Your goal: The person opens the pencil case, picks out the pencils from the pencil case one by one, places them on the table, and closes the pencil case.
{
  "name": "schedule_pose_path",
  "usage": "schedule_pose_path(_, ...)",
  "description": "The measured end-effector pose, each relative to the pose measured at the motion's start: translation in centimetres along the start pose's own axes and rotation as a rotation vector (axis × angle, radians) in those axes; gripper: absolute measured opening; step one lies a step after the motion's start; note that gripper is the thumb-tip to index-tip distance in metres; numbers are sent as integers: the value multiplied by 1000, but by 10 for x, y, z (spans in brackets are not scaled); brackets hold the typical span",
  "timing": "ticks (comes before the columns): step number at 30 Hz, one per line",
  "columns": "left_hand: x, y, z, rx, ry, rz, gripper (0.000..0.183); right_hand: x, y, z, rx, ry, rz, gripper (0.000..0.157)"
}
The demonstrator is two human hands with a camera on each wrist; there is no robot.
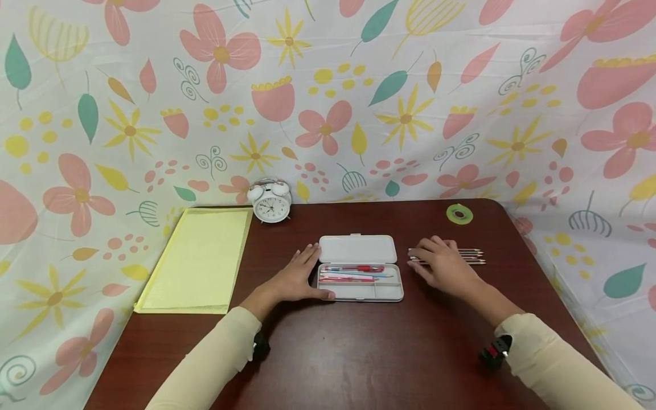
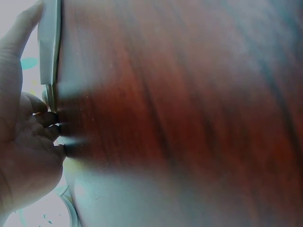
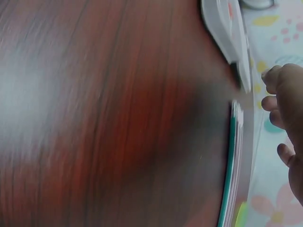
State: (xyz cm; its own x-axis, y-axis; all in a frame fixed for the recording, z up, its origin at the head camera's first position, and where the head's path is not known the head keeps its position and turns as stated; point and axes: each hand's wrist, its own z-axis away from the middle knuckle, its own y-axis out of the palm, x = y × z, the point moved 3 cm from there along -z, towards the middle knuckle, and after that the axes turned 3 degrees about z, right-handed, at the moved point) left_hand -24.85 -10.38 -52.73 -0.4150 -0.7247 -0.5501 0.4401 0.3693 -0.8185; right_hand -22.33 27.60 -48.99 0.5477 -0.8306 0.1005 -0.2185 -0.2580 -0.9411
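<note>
A white pencil case (image 1: 348, 293) lies open on the table, its lid (image 1: 357, 249) folded back. Inside are a red pen (image 1: 366, 268) and several pencils in the long compartment. My left hand (image 1: 294, 279) rests at the case's left side, thumb on the front corner and straight fingers beside the lid. In the left wrist view the case's edge (image 2: 49, 42) runs by the thumb. Over the left ends of several pencils (image 1: 472, 256) lying right of the case is my right hand (image 1: 443, 267). The right wrist view shows its loosely bent fingers apart from these pencils (image 3: 232, 165).
A yellow mesh folder (image 1: 197, 262) lies on the table's left part. Behind it stands a white alarm clock (image 1: 271, 209). A green tape roll (image 1: 455, 214) is near the back right edge. Floral cloth (image 1: 328, 85) hangs behind the dark wooden table (image 1: 348, 359).
</note>
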Motion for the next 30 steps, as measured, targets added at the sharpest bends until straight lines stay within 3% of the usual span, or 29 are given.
schedule_pose_path(13, 1, 1, -1, 8, -10, -11, 134, 47, 7, -22, 34, -159, -54, 23)
schedule_pose_path(30, 1, 0, 0, -1, 1, 3, 133, 58, 28, -28, 90, -174, 67, 16)
